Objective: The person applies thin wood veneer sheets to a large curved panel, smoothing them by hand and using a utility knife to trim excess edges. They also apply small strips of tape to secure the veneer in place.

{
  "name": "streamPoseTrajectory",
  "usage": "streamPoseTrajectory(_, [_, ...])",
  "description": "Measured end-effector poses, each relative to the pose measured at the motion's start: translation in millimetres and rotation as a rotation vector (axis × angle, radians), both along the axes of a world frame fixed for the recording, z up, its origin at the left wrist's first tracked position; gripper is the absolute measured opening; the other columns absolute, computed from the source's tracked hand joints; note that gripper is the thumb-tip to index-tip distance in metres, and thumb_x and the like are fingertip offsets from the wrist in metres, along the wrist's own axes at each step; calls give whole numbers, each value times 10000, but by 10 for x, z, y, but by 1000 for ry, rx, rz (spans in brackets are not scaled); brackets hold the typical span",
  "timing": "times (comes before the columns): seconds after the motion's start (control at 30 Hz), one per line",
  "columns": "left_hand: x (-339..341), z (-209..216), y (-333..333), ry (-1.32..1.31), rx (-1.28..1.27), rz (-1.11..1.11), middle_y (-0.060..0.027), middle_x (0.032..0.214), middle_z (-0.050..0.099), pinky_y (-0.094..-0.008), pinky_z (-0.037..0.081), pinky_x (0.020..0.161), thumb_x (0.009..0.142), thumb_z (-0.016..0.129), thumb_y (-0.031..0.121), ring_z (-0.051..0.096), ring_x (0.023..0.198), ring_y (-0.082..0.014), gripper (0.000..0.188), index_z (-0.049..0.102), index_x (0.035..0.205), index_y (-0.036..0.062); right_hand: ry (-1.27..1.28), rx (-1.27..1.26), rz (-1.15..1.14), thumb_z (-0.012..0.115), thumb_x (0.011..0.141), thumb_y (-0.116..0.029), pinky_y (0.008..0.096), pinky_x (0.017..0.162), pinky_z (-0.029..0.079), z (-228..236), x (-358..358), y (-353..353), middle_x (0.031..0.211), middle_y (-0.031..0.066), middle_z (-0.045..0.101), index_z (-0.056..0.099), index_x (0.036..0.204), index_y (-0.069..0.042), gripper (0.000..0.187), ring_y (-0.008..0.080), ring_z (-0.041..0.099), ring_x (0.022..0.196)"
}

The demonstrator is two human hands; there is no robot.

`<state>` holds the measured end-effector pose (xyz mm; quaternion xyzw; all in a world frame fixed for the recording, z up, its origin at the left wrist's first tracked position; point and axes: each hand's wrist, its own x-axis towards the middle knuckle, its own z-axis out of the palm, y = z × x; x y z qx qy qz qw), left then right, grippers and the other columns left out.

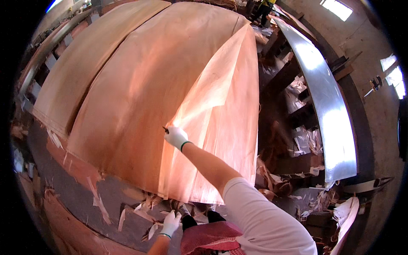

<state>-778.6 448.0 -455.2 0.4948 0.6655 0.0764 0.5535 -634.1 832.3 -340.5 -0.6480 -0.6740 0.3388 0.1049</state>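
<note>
Apparently turning back a veneer sheet (208, 87), my right hand (175, 136) grips a dark tool (165, 129); left hand (170, 224), can't tell. Next likely needs gentle flattening.

Main sheet (140, 97): centre, with a flap (212, 87) over its right part. Second sheet (102, 55): left, a narrow gap between. Strip (325, 106): right, apart, running near to far. Scraps (312, 142): between main sheet and strip, and on the floor (80, 174) along the near edge. Person (265, 7): far right.
</note>
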Motion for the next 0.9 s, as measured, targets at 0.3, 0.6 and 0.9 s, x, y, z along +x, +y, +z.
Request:
streamPoseTrajectory(0.3, [117, 43, -44, 88, 117, -81, -327, 849, 643, -563, 490, 742, 964, 499, 372, 626, 844, -498, 454, 563, 1041, -70, -154, -151, 3, 549, 884, -224, 460, 792, 532, -598, -250, -203, 1031, 171, 696, 641, 1070, -88, 249, 352, 669, 967])
streamPoseTrajectory(0.6, [-265, 605, 24, -225, 22, 212, -85, 557, 572, -362, 453, 461, 916, 650, 316, 576, 488, -171, 347, 575, 900, -22, -101, -174, 92, 662, 863, -469, 459, 800, 536, -53, -307, -412, 1043, 210, 682, 583, 1097, 3, 532, 366, 672, 978])
streamPoseTrajectory(0.9, [-1087, 656, 331, -385, -106, 417, 25, 609, 471, -234, 362, 400, 956, 561, 145, 442, 479, -60, 102, 533, 910, 58, 429, 109, -311, 639, 924, -359, 365, 810, 505, 809, 169, -1604, 937, 195, 665, 590, 1070, 59, 445, 280, 662, 912])
